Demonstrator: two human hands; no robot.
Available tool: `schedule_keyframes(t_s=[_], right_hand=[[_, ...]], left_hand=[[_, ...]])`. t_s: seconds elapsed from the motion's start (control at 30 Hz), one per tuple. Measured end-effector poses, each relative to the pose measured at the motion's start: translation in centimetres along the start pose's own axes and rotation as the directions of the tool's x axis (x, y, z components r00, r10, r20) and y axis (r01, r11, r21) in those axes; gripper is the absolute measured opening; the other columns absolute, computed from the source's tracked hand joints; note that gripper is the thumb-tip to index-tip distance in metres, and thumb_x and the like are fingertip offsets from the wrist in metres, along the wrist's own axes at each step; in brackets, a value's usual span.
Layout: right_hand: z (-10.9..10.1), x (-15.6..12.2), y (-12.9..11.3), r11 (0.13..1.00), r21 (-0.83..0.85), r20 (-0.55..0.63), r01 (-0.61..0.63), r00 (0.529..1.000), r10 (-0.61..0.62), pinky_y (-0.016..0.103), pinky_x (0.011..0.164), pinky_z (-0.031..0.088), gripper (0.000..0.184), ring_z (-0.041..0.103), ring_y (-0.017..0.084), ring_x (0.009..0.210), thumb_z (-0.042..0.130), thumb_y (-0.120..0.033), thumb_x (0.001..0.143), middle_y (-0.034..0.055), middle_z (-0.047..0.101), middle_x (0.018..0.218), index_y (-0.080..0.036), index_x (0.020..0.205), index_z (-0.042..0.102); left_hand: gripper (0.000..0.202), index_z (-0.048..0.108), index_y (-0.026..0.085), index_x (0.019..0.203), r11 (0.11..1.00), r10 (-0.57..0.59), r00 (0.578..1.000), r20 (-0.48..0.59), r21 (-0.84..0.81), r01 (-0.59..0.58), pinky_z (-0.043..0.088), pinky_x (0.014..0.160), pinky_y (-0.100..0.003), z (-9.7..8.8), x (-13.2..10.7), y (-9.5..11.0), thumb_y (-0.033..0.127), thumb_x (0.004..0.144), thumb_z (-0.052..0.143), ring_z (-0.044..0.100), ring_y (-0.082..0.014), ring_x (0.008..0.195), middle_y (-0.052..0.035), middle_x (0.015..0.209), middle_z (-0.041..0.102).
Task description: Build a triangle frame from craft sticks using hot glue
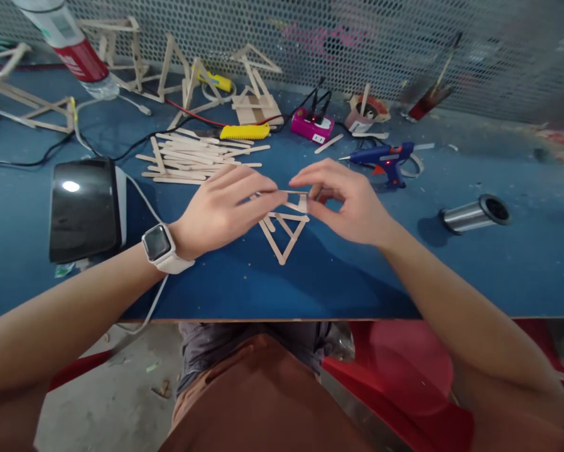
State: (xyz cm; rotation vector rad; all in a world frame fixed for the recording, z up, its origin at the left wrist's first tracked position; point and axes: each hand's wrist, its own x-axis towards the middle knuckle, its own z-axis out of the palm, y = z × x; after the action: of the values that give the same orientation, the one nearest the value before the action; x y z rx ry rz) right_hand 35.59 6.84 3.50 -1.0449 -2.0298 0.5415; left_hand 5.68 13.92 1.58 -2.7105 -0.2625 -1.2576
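On the blue table, in front of me, lies a triangular frame of popsicle sticks (269, 236), its point toward me. Just above its far side a single popsicle stick (295, 192) runs between my fingertips. My left hand (232, 204), with a white watch on the wrist, pinches the stick's left end. My right hand (343, 198) has its thumb and fingers closed at the other end. Below that stick, more pale stick pieces show between the hands, partly hidden by the fingers. A heap of loose popsicle sticks (192, 154) lies beyond my left hand.
A blue glue gun (385, 160) lies right of a purple power adapter (313, 124). Behind the heap are a yellow cutter (244, 132) and several stick structures (188, 81). A black box (84, 210) stands left, a metal spool (475, 215) right, a bottle (81, 59) far left.
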Motion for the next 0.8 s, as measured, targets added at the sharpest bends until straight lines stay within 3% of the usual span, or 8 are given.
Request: schedule_keyframes(t_s=[0.17,0.33,0.43,0.57,0.7,0.8], right_hand=[[0.1,-1.4,1.8,0.998,0.035,-0.188,0.061,0.981,-0.053,0.034,0.059,0.058,0.016,0.063,0.014,0.069,0.086,-0.031,0.11,0.006,0.089,0.129,-0.034,0.125,0.094],[-0.1,-2.4,3.4,0.973,0.22,-0.167,-0.063,0.981,0.102,0.035,0.061,0.061,0.016,0.075,0.016,0.071,0.085,-0.04,0.114,0.005,0.087,0.118,-0.034,0.124,0.096],[-0.1,-2.5,3.3,0.931,0.336,-0.128,-0.139,0.973,0.192,0.035,0.06,0.06,0.023,0.074,0.017,0.069,0.088,-0.051,0.114,0.0032,0.085,0.097,-0.032,0.122,0.097],[0.1,-2.3,2.6,0.895,0.41,-0.104,-0.179,0.965,0.24,0.036,0.06,0.059,0.027,0.072,0.018,0.068,0.093,-0.057,0.109,0.0025,0.085,0.091,-0.031,0.115,0.098],[0.5,-2.2,2.5,0.887,0.429,-0.124,-0.17,0.962,0.244,0.036,0.057,0.054,0.035,0.068,0.018,0.063,0.092,-0.064,0.11,0.0017,0.078,0.078,-0.03,0.105,0.097],[0.6,-2.1,2.5,0.9,0.375,-0.104,-0.222,0.955,0.279,0.038,0.057,0.054,0.05,0.064,0.019,0.061,0.085,-0.078,0.11,0.0025,0.076,0.075,-0.03,0.102,0.095]], left_hand=[[0.019,0.08,0.029,0.133,0.991,0.136,0.991,0.012,-0.02,-0.136,0.072,0.089,-0.041,-0.5,0.2,0.3,0.017,0.123,0.069,0.09,-0.0241,0.113,-0.0043,0.123,0.093],[0.016,0.081,0.027,0.122,0.956,0.293,0.956,0.005,0.007,-0.293,0.073,0.083,-0.035,-1.1,1.0,0.3,0.018,0.124,0.067,0.089,-0.0204,0.107,-0.0013,0.117,0.092],[0.016,0.082,0.028,0.117,0.959,0.283,0.959,-0.019,0.02,-0.283,0.073,0.08,-0.037,-0.8,0.8,0.5,0.019,0.122,0.07,0.089,-0.021,0.101,-0.0012,0.112,0.091],[0.012,0.082,0.029,0.118,0.966,0.256,0.966,-0.021,-0.037,-0.257,0.071,0.079,-0.04,-0.4,0.4,0.7,0.018,0.117,0.078,0.089,-0.023,0.101,-0.0006,0.114,0.092],[0.01,0.08,0.031,0.119,0.97,0.234,0.972,-0.003,-0.065,-0.233,0.068,0.078,-0.042,-0.4,0.6,0.7,0.021,0.118,0.076,0.089,-0.024,0.103,-0.0004,0.113,0.091],[0.011,0.08,0.025,0.124,0.957,0.288,0.958,-0.001,-0.042,-0.288,0.066,0.075,-0.041,-0.7,0.9,0.7,0.02,0.115,0.076,0.087,-0.0242,0.101,-0.0029,0.112,0.091]])
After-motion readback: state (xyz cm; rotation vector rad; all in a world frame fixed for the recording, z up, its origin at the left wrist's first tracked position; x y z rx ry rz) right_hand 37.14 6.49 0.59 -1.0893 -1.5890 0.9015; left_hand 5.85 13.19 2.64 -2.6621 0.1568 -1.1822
